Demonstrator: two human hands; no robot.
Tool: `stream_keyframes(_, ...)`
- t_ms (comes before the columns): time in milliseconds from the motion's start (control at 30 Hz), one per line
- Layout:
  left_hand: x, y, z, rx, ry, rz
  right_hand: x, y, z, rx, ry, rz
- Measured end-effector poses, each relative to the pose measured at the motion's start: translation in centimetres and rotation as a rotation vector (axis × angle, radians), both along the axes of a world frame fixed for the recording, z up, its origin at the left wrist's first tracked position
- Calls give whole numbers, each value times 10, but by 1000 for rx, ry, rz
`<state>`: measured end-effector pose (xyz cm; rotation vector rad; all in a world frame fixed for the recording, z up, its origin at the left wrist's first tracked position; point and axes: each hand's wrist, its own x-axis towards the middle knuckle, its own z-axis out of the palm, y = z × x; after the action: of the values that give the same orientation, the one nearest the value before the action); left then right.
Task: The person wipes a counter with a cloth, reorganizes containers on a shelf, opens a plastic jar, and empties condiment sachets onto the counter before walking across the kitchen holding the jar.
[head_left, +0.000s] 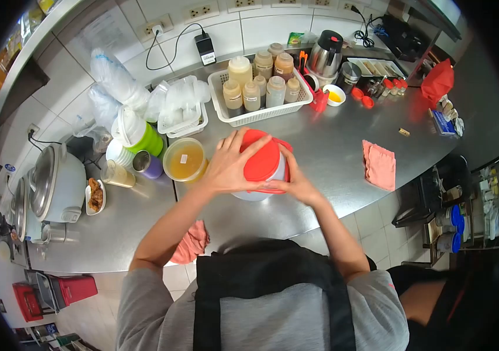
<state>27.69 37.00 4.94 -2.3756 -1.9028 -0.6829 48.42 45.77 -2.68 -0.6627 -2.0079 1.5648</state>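
Note:
On the steel counter in front of me is a white round container [253,196] with a red lid [261,159] on top. My left hand [229,164] grips the lid's left side, fingers around the far edge and thumb across the top. From the right, my right hand [298,179] holds the lid's rim, with its thumb toward the far side. A red band shows around the rim beside that hand. Most of the container's body is hidden under the lid and hands. A clear tub of yellowish liquid [184,160] stands just left of my left hand.
Behind is a white basket [239,120] of squeeze bottles. Folded pink cloth [380,165] lies right; another pink cloth [192,242] lies at the front edge. Left are a purple cup [147,165], a dish of fried food [95,197] and a rice cooker [59,184].

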Motion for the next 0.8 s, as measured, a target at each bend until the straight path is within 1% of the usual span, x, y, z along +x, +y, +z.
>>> stream_keyframes(100, 34, -7, -7, 85, -31, 303, -28, -73, -27, 274, 43, -466)
stream_keyframes(133, 40, -6, -8, 110, -34, 415, -20, -89, -24, 226, -10, -410)
stream_keyframes(200, 32, -4, -9, 182, -367, 437, -3, -118, 1, 115, -125, -303)
stream_keyframes(233, 28, -6, -9, 211, -535, 442, 4, -115, 16, 20, -160, -340)
stream_keyframes(267, 26, -9, 5, 182, -783, 359, 16, -101, 32, -70, -199, -374)
stream_keyframes(300, 20, -11, 5, 152, -902, 334, 26, -83, 41, -157, -239, -406)
stream_keyframes(367, 5, -19, 1, 90, -1136, 278, 33, -44, 41, 65, -153, -611)
stream_keyframes(433, -13, -44, -34, 243, -1780, 249, 28, -22, 52, 88, -77, -512)
stream_keyframes(467, -13, -60, -27, 328, -1869, 203, 25, -14, 56, 97, -40, -463)
stream_keyframes(500, -11, -76, -17, 411, -1957, 157, 17, -8, 55, 162, -56, -477)
stream_keyframes(567, -5, -111, -19, 345, -2056, -67, -5, -2, 40, 287, -91, -508)
stream_keyframes(600, -6, -129, -34, 295, -2092, 91, -12, 3, 30, 158, -130, -485)
stream_keyframes(667, -15, -156, -88, 197, -2139, 410, -23, 11, 16, -93, -203, -431)
stream_keyframes(733, -21, -173, -132, -70, -2035, 659, -16, 10, 25, -122, -138, -326)
stream_keyframes(767, -25, -176, -150, -112, -1899, 753, -13, 9, 27, -139, -106, -273)
stream_keyframes(800, -29, -180, -168, -159, -1762, 845, -10, 4, 21, -117, -29, -283)
